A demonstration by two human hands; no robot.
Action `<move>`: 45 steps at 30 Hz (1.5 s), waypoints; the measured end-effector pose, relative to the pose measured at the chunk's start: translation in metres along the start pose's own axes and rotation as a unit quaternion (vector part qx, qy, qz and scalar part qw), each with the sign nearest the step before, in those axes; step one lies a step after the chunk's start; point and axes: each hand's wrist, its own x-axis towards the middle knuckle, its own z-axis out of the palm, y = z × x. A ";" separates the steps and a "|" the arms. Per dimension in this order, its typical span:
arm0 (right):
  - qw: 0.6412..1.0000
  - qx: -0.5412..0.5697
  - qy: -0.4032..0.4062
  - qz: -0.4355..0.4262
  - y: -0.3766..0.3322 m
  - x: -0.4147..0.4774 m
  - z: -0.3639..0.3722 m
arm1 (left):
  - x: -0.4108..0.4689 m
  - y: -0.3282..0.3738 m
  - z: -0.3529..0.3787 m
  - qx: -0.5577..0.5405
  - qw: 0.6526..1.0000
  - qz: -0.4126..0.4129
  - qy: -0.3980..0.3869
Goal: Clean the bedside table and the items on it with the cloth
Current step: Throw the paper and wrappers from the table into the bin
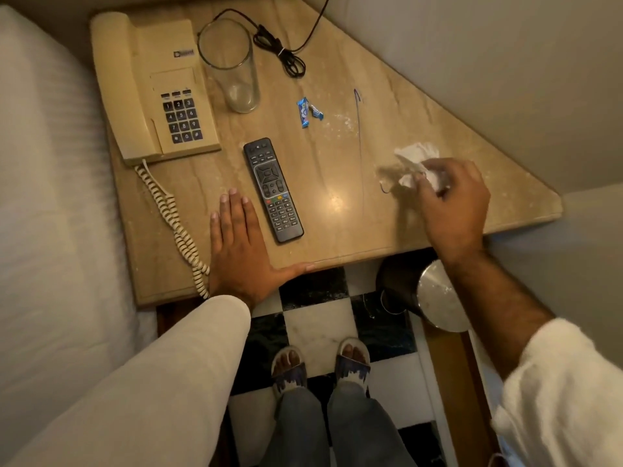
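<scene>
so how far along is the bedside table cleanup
Early. Nothing looks finished: white powder and blue wrappers remain on the bedside table. In hand: the right hand holds a crumpled white cloth at the right end; the left hand rests flat. Left: phone, glass, remote.

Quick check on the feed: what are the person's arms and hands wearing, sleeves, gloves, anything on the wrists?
Both hands are bare: no gloves or rings visible on the left hand or the right hand, and no watch shows. The left sleeve is smooth, cream-white and reaches the wrist. The right sleeve is white, fluffier in texture, and pushed up, leaving the forearm uncovered.
</scene>
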 end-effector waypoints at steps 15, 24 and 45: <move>0.971 0.077 0.051 0.222 0.079 -0.130 -0.040 | -0.002 0.002 0.001 0.008 1.000 0.003 0.009; 0.956 0.101 -0.021 0.273 0.118 -0.192 -0.025 | -0.003 -0.001 0.004 0.012 1.000 0.003 0.020; 0.929 0.030 -0.013 0.369 0.178 -0.145 -0.011 | -0.001 0.000 0.011 0.020 0.999 0.010 0.031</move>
